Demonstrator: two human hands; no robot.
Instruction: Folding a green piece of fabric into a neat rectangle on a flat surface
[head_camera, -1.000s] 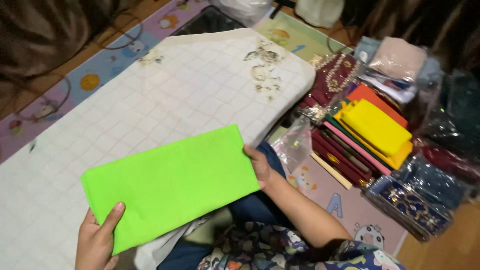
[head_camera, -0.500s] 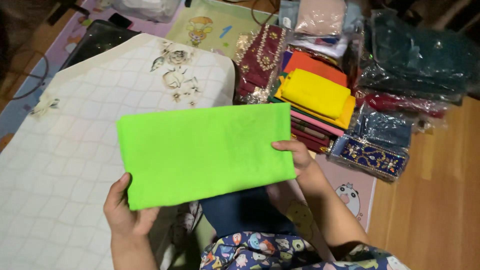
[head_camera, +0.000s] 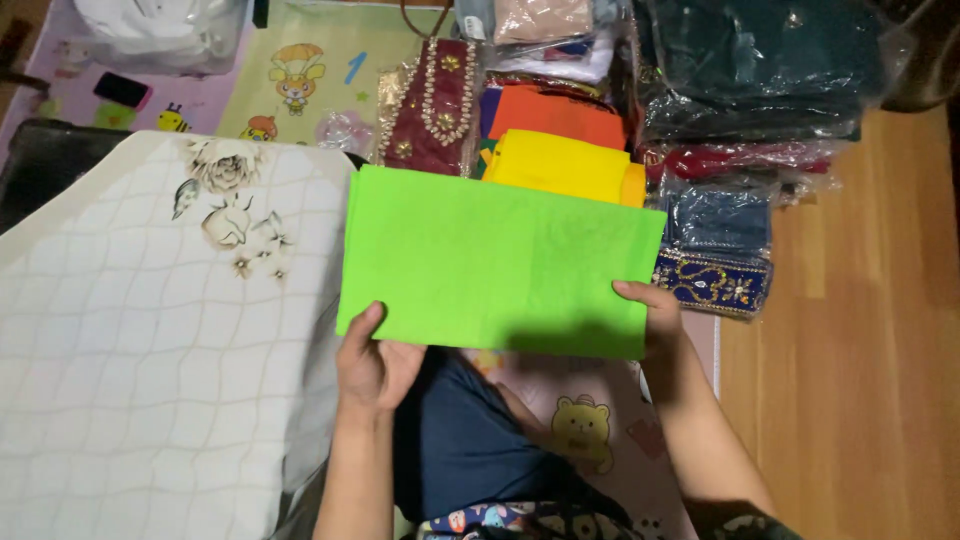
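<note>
**Green cloth held flat in both hands**

The folded green cloth is a flat, bright rectangle, held level in the air between the quilt and the fabric stack, tilted slightly down to the right. The left hand takes its near left corner, thumb on top and fingers hidden beneath, so the grip is pinching the cloth. The right hand holds the near right corner the same way, thumb lying along the top edge, grip pressed on the cloth from both faces.

Under the cloth's near edge lie a dark blue trouser leg and a pink play mat printed with a bear.

Left of the cloth spreads a white quilt with a grid of stitching and a faded flower print near its far edge; the cloth's left end just overlaps it.

Just beyond the cloth's far edge sits a yellow fold, with an orange fold behind it and a maroon beaded piece in clear wrap to their left. To the right are a blue embroidered packet, partly behind the cloth's right end, and dark teal fabric in plastic farther back. A wooden floor runs down the right side.
</note>
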